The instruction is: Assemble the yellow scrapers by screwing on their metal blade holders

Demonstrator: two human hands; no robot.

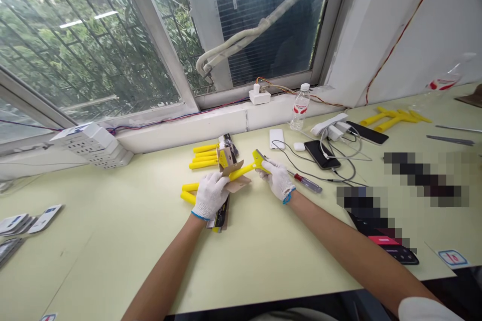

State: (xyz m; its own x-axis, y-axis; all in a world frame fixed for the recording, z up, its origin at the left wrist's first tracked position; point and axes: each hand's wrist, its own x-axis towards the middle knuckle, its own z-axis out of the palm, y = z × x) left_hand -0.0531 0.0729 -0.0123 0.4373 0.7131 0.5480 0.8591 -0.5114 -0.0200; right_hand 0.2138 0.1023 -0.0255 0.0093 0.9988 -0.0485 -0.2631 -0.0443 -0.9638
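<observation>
Keeping the yellow scraper (244, 170) steady above the table (286, 261), left hand (211, 195) pinching the brown card (238, 185) by its handle, right hand (277, 180) pinching near its head (256, 155), calls for light pressure, well clear of the head's edge.

On the clear water bottle (300, 110) by the window I make out red lettering that looks like "Wahaha"; the second bottle (444, 83), at the right, has a red label too blurred for me to read. The blue-bordered sticker (453, 258) at the table's right edge shows me red handwriting, perhaps "10" seen at a slant. I cannot read the small print on the black packaging (225, 214) under my left hand (211, 194) or the white boxes (92, 143).
</observation>
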